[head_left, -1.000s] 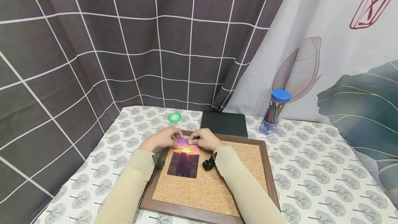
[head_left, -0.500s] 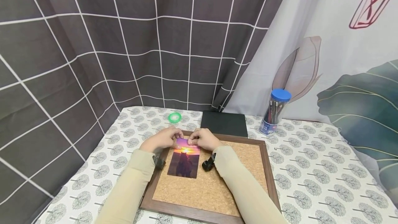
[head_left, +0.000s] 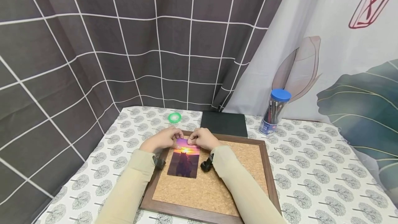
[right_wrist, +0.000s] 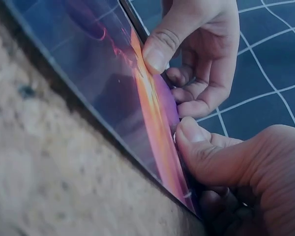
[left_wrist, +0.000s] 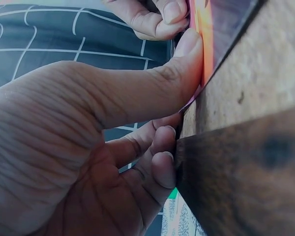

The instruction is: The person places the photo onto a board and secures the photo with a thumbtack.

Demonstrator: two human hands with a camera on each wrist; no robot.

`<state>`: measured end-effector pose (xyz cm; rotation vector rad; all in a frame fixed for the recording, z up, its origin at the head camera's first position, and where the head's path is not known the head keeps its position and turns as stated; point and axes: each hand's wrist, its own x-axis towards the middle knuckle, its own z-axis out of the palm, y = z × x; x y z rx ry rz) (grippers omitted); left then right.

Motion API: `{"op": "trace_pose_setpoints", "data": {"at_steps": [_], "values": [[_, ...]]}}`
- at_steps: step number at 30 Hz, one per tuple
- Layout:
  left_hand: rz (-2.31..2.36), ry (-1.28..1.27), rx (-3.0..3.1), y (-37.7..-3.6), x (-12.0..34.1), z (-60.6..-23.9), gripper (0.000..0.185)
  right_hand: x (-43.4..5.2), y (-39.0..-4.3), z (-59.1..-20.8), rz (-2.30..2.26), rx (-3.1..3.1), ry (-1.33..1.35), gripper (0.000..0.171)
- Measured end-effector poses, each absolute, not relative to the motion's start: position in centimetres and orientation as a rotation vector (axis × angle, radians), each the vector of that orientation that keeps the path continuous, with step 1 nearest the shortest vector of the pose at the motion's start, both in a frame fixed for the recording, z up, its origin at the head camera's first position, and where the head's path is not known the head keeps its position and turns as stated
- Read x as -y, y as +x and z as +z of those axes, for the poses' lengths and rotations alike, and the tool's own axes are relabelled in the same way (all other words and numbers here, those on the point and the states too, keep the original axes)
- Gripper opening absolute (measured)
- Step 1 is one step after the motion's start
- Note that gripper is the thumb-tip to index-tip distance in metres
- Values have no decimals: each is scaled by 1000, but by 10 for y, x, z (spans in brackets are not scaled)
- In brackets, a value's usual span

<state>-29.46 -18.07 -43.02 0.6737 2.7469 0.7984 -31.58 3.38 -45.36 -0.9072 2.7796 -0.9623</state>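
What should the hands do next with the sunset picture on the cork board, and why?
Probably press the photo's top edge flat onto the cork board. Both thumbs already pinch that edge, left hand and right hand side by side, and the wrist views show it lifted slightly off the cork.

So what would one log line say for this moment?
left hand: pinches photo top | right hand: pinches photo top | photo: on corkboard

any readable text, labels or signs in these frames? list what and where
No text can be read in full.
Red brush sign on the white curtain: cut off by the frame edge, not legible.
Label on the pen jar: print too small to read.
Photo held at its top edge by left hand and right hand: a sunset picture, no words.
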Motion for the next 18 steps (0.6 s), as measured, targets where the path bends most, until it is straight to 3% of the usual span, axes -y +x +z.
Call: {"op": "trace_pose_setpoints", "data": {"at_steps": [18], "values": [[754, 712, -2761, -296, 181, -431, 36, -34, -315, -454, -1067, -2759, -812, 10]]}}
